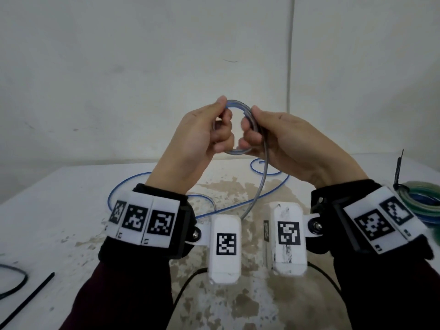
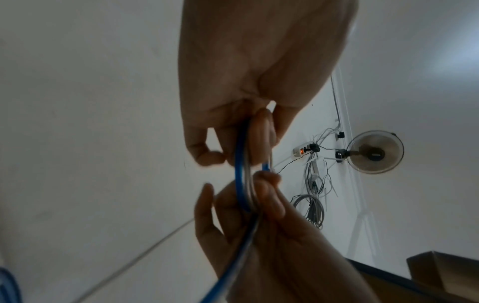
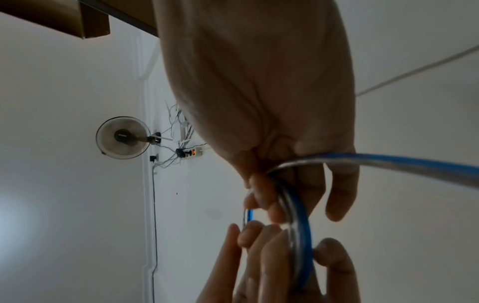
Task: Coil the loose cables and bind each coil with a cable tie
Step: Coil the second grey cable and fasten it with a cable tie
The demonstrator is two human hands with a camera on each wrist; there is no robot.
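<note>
Far left on desk [image 1: 59, 206]: black cable tie [image 1: 26, 297] lying loose beside a dark cable loop [image 1: 14, 282], both well apart from the hands. Left hand [image 1: 200, 132] raised over desk, fingers curled round left side of small blue cable coil [image 1: 238, 129], thumb on top. Right hand [image 1: 281, 136] curled round right side of same coil, pinching the turns together. Rest of blue cable [image 1: 133, 182] hanging down from right hand, trailing in loose loops across desk between the wrists. Far right: finished green-blue coil [image 1: 421, 203], already bound with a black tie [image 1: 398, 172], near desk edge.

Judged step: winding, only a few turns made, much slack left. Risks: stiff cable springing open if either grip loosens; trailing slack snagging on wrist mounts or twisting into a kink; tie far from hands, so reaching for it one-handed likely lets the coil unwind.
</note>
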